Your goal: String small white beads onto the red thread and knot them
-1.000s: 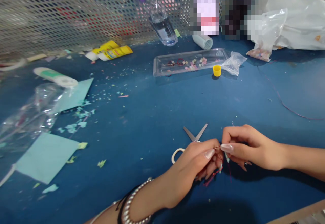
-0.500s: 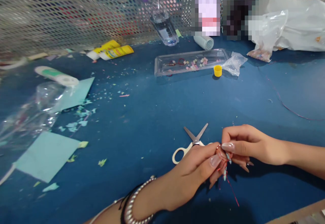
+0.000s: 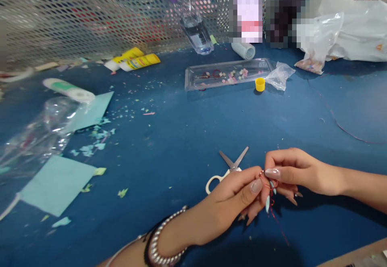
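Red cord (image 3: 266, 185): bunched between the two sets of fingertips, to the right of the left hand (image 3: 231, 204) and to the left of the right hand (image 3: 302, 175). Neither hand is nearer; both meet it. Its thin tail hangs free, long axis running toward the wearer and slightly right (far tip blurred). Left hand: thumb and fingers pinching the cord. Right hand: thumb and forefinger pinched at its upper end, the exact grip partly hidden by the nails. Scissors (image 3: 233, 165) lie spread just beyond the left hand, blades pointing away. Farther off: clear tray (image 3: 186, 82), yellow cap (image 3: 260, 84) beside it.
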{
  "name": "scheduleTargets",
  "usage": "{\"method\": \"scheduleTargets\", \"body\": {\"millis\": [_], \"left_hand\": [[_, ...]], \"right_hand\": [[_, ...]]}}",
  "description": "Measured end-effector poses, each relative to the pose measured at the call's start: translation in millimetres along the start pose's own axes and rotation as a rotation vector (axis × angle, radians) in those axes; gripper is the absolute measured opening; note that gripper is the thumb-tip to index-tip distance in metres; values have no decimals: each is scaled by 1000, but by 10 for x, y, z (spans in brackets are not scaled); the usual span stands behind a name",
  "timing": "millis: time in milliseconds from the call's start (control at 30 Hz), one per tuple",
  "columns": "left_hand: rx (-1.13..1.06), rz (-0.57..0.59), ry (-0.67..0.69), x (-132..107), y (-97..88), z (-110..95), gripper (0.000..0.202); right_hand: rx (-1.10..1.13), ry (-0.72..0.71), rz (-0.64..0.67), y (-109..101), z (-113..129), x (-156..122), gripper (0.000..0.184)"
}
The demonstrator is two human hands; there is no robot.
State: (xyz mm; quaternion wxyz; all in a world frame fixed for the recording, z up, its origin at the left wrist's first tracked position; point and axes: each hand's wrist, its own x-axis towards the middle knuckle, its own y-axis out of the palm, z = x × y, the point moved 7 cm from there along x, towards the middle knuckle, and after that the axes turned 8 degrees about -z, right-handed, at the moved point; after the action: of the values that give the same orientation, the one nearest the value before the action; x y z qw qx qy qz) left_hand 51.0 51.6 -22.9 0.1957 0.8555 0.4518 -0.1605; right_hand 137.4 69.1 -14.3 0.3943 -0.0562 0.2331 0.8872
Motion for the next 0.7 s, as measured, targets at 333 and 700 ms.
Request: {"method": "scheduleTargets", "body": {"millis": [333,700], "left_hand": [[34,17,32,-5,10,-17,31],[377,-91,176,-12,12,-137,20]], "right_hand": [[-56,14,-24,-8,-21,1,32],[-224,-39,-67,-1,-4,-1,35]]}}
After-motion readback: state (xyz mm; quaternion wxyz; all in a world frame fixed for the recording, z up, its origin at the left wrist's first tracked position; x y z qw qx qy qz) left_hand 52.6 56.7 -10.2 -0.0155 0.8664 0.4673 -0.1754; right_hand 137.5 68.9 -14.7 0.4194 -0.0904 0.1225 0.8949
